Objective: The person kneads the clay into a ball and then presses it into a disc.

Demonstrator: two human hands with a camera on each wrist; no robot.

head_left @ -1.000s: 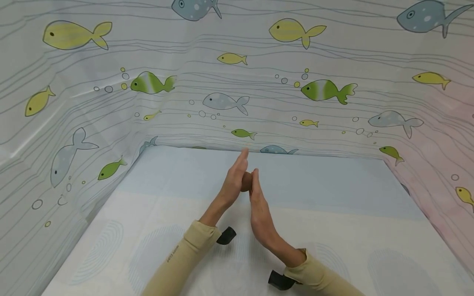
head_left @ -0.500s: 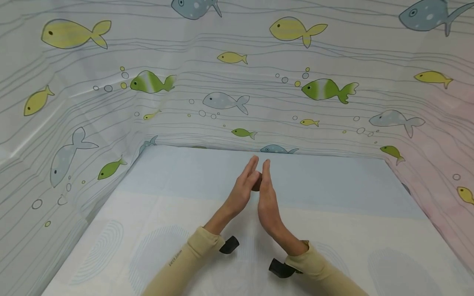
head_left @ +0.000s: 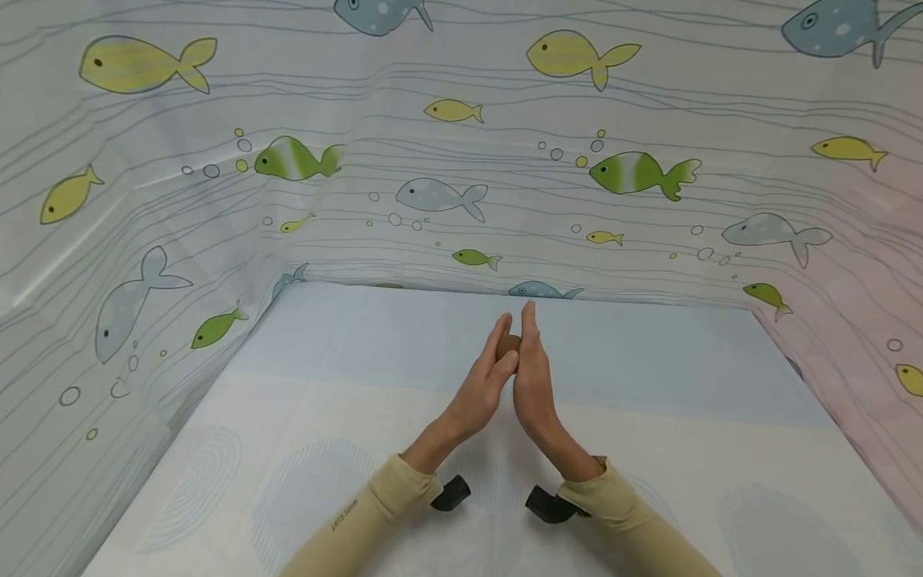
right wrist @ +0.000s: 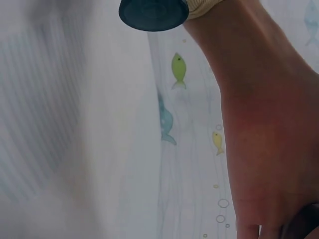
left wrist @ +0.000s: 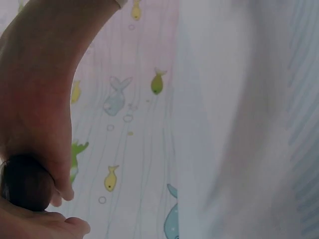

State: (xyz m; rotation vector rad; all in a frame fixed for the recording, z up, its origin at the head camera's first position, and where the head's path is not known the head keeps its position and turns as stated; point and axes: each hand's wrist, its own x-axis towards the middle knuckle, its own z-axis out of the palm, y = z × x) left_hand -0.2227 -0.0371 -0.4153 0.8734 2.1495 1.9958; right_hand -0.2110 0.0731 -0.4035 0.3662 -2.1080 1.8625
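A small dark brown ball (head_left: 509, 345) lies between my two palms, above the far half of the table in the head view. My left hand (head_left: 474, 398) presses on it from the left, fingers straight and pointing away. From the right, my right hand (head_left: 534, 390) lies flat against it, its fingertips slightly farther forward than the left ones. In the left wrist view the dark ball (left wrist: 29, 183) sits between the right hand (left wrist: 40, 109) above and the left fingers below. Only an edge of the ball (right wrist: 303, 222) shows beside the left hand (right wrist: 271, 149) in the right wrist view.
A white and pale blue cloth (head_left: 649, 353) with circle patterns covers the table. Fish-printed sheeting (head_left: 346, 232) rises behind it and at both sides. Black wrist cameras (head_left: 451, 494) hang below both beige sleeves (head_left: 364, 513).
Both hands and the ball have shifted right. My left hand has slid back while my right hand slid forward along the ball, so the right fingertips now lead.
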